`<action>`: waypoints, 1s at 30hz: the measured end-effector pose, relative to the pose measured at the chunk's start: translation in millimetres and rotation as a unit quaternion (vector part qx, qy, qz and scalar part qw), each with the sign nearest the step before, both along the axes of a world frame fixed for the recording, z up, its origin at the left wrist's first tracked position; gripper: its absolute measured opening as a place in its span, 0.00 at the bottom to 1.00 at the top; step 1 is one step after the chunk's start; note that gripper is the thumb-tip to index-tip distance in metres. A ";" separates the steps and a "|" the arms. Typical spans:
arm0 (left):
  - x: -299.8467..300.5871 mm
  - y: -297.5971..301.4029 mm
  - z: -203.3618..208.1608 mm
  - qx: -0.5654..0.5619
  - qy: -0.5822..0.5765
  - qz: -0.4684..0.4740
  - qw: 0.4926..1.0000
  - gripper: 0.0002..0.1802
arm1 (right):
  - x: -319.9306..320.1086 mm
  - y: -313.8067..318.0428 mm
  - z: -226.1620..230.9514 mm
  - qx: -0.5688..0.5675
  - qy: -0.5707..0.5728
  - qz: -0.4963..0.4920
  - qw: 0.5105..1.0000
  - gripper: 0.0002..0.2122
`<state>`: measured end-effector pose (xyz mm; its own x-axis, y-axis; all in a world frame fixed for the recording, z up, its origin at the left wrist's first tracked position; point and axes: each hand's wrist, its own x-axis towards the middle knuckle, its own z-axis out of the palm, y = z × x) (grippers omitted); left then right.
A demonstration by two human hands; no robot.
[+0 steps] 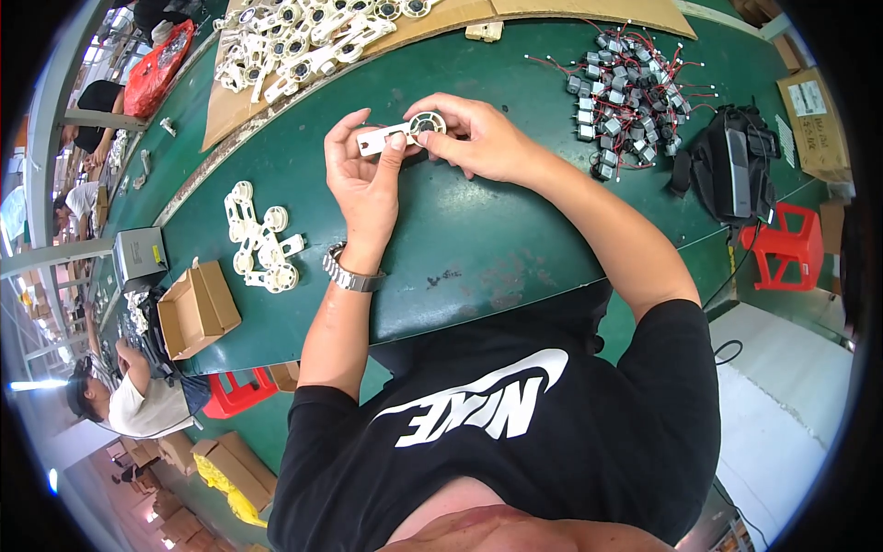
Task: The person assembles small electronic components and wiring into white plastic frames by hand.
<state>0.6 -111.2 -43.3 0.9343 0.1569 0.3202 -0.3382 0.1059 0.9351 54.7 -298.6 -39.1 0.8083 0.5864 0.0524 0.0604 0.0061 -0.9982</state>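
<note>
Above the green table I hold a cream plastic housing (375,141) with a flat arm and a round ringed end. My left hand (363,175) grips its flat arm, the thumb pressed on top near the middle. At the round end my right hand (483,138) pinches the rim, thumb over the ring and fingers around the far side. What lies beneath the housing is hidden by my fingers. Left of my left wrist lies a small group of similar cream housings (267,248). Beyond my right hand sits a pile of small grey motors (621,101) with red wires.
A cardboard sheet (441,18) at the far side bears many cream housings (294,41). An open cardboard box (198,308) stands at the table's left edge. At right are a black bag (736,166) and a red stool (786,247). Other people work at the left.
</note>
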 end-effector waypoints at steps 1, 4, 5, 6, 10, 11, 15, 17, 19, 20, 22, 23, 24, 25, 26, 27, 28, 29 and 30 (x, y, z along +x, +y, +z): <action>-0.1 -1.0 1.1 0.007 0.001 -0.002 1.000 0.26 | -0.4 -1.0 0.9 -0.011 -0.032 -0.007 0.999 0.14; -0.2 -2.1 -0.9 0.019 -0.006 -0.001 1.000 0.26 | 1.0 4.5 -14.9 -0.010 -0.129 -0.051 0.990 0.12; -0.5 -2.0 -1.7 0.024 -0.014 0.002 1.000 0.27 | 0.3 4.0 -14.1 -0.010 -0.129 -0.050 0.990 0.12; -1.1 -2.4 -1.0 0.024 -0.014 0.003 1.000 0.27 | -1.0 2.6 -12.3 -0.027 -0.128 -0.054 0.990 0.12; -4.3 -6.3 0.7 0.033 -0.011 -0.001 0.999 0.27 | 4.3 7.7 -20.2 0.034 -0.071 -0.050 0.996 0.11; -5.3 -5.2 0.4 0.037 -0.007 0.002 0.999 0.27 | 4.1 7.6 -16.8 0.035 -0.071 -0.047 0.996 0.11; -2.7 0.4 2.0 0.050 -0.023 0.009 0.998 0.28 | 5.9 2.7 4.3 -0.003 0.063 0.023 0.998 0.13; -0.9 -1.4 -2.0 0.052 -0.014 -0.009 0.999 0.29 | 7.7 -0.8 -2.0 -0.003 0.053 0.007 0.999 0.14; -0.4 -1.9 4.0 0.107 0.027 0.002 0.994 0.30 | 6.5 -6.7 2.0 -0.020 0.055 -0.007 0.998 0.13; -1.1 -0.7 12.9 0.146 0.057 0.022 0.987 0.30 | 7.2 -7.5 1.7 -0.026 0.053 -0.013 0.998 0.13; 5.0 16.6 18.6 0.313 0.024 0.144 0.938 0.26 | 6.4 -2.6 2.5 -0.005 0.069 -0.041 0.997 0.14; 4.5 29.0 30.3 0.392 0.017 0.197 0.899 0.24 | 8.8 -1.8 2.1 -0.005 0.064 -0.034 0.997 0.14; 2.7 43.4 42.5 0.456 0.020 0.246 0.855 0.17 | 12.6 -2.6 0.2 -0.024 0.081 -0.039 0.996 0.14; 6.7 71.8 37.2 0.531 -0.017 0.302 0.791 0.15 | 15.4 -2.3 2.1 -0.045 0.095 -0.043 0.993 0.14; 5.4 95.3 39.8 0.583 0.002 0.348 0.734 0.12 | 17.3 0.1 6.1 -0.047 0.099 -0.034 0.993 0.15; 6.2 112.6 45.9 0.619 0.093 0.354 0.695 0.12 | 20.6 -2.7 10.4 -0.053 0.094 -0.041 0.993 0.15; 2.2 136.1 48.7 0.681 0.157 0.359 0.619 0.13 | 25.2 -1.1 12.1 -0.078 0.116 -0.033 0.990 0.15; -5.4 154.1 44.9 0.688 0.207 0.388 0.577 0.17 | 29.8 1.5 12.6 -0.102 0.139 -0.026 0.985 0.15; -16.6 173.1 46.4 0.706 0.239 0.372 0.553 0.22 | 34.0 5.4 15.2 -0.119 0.132 -0.015 0.984 0.14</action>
